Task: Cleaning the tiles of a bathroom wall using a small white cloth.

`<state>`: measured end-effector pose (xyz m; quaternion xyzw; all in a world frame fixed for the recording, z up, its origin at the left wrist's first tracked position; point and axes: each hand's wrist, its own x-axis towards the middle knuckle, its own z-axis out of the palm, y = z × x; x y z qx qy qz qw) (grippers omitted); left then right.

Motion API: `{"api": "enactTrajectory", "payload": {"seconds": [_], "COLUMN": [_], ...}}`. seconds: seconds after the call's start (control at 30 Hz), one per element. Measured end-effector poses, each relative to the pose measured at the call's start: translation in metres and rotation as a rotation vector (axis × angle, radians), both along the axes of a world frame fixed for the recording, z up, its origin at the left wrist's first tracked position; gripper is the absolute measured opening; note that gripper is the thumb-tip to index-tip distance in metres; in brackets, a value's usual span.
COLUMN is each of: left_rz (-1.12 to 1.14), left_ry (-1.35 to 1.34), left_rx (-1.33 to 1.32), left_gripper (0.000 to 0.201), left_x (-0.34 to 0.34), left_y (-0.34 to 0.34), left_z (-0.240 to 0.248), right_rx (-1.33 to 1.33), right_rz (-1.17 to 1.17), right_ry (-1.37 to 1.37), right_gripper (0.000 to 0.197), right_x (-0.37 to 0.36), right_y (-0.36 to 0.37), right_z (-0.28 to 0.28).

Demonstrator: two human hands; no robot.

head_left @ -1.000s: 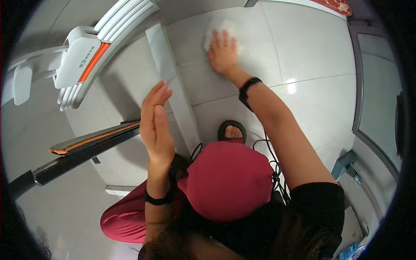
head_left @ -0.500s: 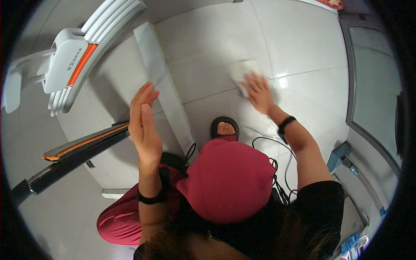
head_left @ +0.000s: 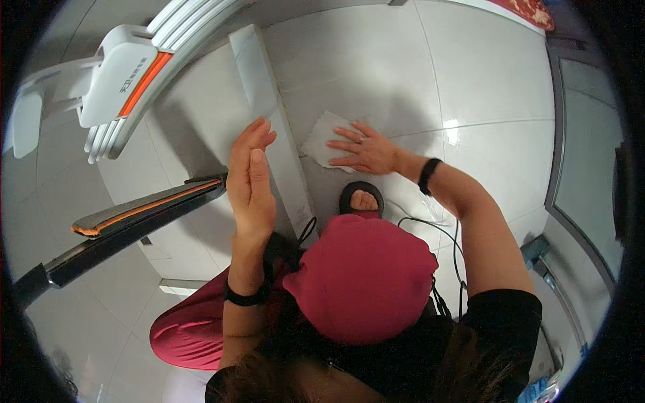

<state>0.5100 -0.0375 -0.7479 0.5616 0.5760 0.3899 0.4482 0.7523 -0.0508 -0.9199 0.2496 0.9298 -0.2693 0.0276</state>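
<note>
On the pale tiled floor [head_left: 390, 54], my right hand [head_left: 369, 151] lies flat, its fingers spread over a white cloth [head_left: 326, 138]. The cloth's left part shows beside the fingertips, close to a pale marble strip [head_left: 262, 74]. Just below it is my foot in a black slipper [head_left: 363, 199]. My left hand [head_left: 252, 185] is raised at the left of the strip with its fingers stretched out and nothing visible in it. Behind its wrist side ends a black bar with a grey, orange-edged pad [head_left: 151, 205]; whether they touch, I cannot tell.
A white slatted rack with an orange stripe [head_left: 144, 84] juts in at the upper left. Dark cables [head_left: 453, 242] lie right of my knee [head_left: 363, 279]. A grey-framed panel [head_left: 588, 148] stands at the right, and a red patterned mat [head_left: 524, 12] shows at the top right.
My right hand has swept left across the floor with the cloth, nearer the marble strip. The view has shifted a little; my left hand keeps its pose.
</note>
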Motion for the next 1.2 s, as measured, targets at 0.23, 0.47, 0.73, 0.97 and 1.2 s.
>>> {"api": "enactTrajectory", "payload": {"seconds": [0.23,0.47,0.73,0.97,1.2], "left_rz": [0.108,0.154,0.187,0.179,0.186], "left_ry": [0.058,0.049,0.003,-0.038,-0.064], "left_rx": [-0.018,-0.036,0.031,0.054,0.061], "left_gripper": [0.037,0.036,0.029,0.027,0.026], "left_x": [-0.027,-0.032,-0.034,-0.031,-0.017], "left_y": [-0.008,-0.017,-0.007,0.001,0.001], "left_z": [0.010,-0.002,-0.009,-0.018,-0.019], "right_rx": [0.285,0.388,0.301,0.019,0.137], "right_rz": [-0.012,-0.654,-0.439,-0.156,0.215], "right_ry": [-0.030,0.217,0.210,0.320,0.214], "right_gripper": [0.046,0.049,0.039,0.037,0.032], "right_x": [-0.085,-0.097,-0.101,-0.060,-0.067], "right_y": [0.111,0.185,0.094,0.027,0.014], "right_z": [-0.008,-0.037,-0.038,-0.019,-0.022]}}
